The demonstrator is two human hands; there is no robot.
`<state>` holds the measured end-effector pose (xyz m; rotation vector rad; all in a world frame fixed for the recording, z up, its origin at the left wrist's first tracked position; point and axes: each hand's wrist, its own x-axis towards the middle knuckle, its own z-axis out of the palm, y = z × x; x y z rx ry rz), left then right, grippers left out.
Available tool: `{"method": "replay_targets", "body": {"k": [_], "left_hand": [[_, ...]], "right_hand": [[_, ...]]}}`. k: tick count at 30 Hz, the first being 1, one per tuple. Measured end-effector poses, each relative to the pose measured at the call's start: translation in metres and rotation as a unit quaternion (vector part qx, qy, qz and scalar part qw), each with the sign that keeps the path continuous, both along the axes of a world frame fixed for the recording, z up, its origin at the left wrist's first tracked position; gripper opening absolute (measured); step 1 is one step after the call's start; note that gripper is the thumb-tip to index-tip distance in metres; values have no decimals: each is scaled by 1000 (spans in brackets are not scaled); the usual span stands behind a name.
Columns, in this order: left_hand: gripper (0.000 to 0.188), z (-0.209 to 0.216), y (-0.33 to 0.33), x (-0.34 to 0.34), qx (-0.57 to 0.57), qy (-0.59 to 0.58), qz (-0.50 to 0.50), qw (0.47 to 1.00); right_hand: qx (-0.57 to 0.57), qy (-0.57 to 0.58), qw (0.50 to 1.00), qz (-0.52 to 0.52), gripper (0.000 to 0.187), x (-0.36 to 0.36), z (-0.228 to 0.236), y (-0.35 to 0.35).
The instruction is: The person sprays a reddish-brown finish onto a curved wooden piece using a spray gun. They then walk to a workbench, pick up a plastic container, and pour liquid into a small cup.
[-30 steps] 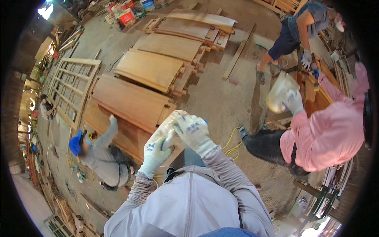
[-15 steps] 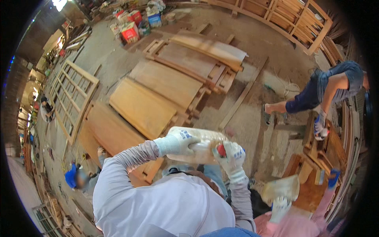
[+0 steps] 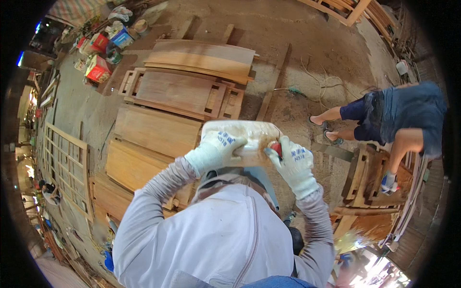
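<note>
Dusty ground [image 3: 288, 43] fills this workshop yard, with wood lying all over it. At nine o'clock a long window frame [image 3: 65, 163] lies flat. Near eleven o'clock sit some red boxes [image 3: 98, 69]. Big flat wooden door panels [image 3: 177, 91] lie side by side from the middle up to twelve o'clock.

Right in the middle, a person in a grey shirt holds up a cloudy plastic jug [image 3: 249, 137]. It lies on its side, up in the air over the panels. The left hand [image 3: 216, 150], in a white glove, has its fingers wrapped over the left part of the jug. The right hand [image 3: 294, 163], also gloved, has its fingers closed around the red cap [image 3: 276, 149] at the jug's right end.

At three o'clock another person [image 3: 394, 120] in blue shorts bends over a small wooden frame [image 3: 372, 180].
</note>
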<state>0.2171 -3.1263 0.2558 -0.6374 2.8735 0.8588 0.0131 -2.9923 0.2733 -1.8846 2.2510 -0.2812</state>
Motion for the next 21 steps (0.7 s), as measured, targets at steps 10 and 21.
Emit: {"method": "replay_targets", "body": {"k": [10, 21], "left_hand": [[38, -19, -191, -181, -24, -123, -9, 992], [46, 2, -332, -299, 45, -105, 264, 958]], "right_hand": [[35, -53, 998, 31, 25, -168, -29, -175], [-78, -153, 946, 275, 42, -364, 0, -389]]}}
